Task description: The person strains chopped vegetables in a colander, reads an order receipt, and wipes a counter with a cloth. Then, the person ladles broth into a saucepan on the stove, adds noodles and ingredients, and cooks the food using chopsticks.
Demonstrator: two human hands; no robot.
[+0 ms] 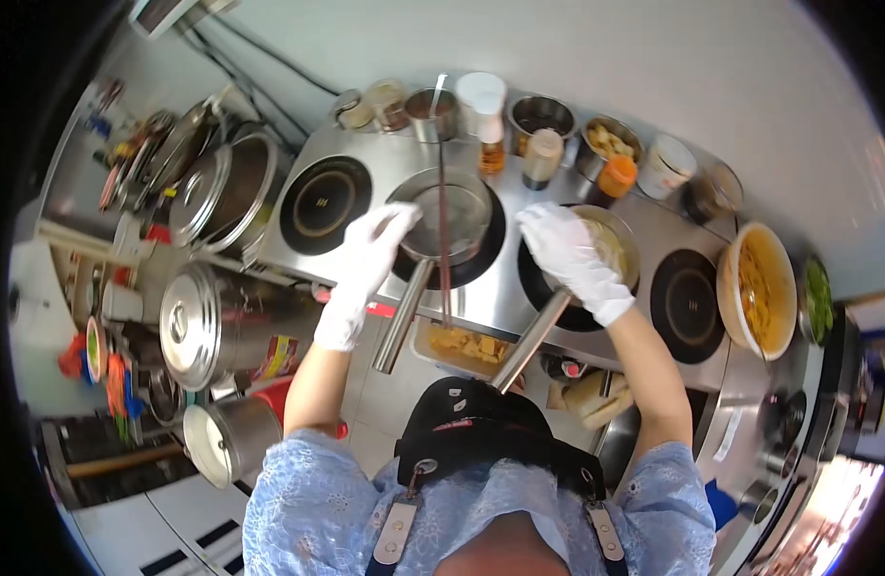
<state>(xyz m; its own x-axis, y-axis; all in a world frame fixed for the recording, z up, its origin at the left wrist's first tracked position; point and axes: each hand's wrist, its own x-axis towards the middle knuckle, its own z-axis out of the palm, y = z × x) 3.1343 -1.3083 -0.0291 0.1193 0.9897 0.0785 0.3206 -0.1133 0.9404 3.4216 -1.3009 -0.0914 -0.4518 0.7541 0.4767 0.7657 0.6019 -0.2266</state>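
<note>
My left hand (pixel 377 238), in a white glove, hovers by the left rim of a saucepan (pixel 425 226) that seems to hold clear liquid. Its fingers are bent, with the tips close together; I cannot make out anything between them. Long dark chopsticks (pixel 443 206) lie across that saucepan, apart from both hands. My right hand (pixel 569 252), also gloved, is above the left side of a second pan (pixel 627 240) with pale noodle-like food inside. Its fingers point down and left, and their undersides are hidden. Both pan handles point toward my body.
Behind the burners stand seasoning jars, an orange-capped bottle (pixel 616 179) and a metal pot of chunks (pixel 610 139). A large bowl of yellow noodles (pixel 730 288) is at the right. Below the counter sits a tub of yellow pieces (pixel 462 348). Big lidded pots (pixel 191 326) stand left.
</note>
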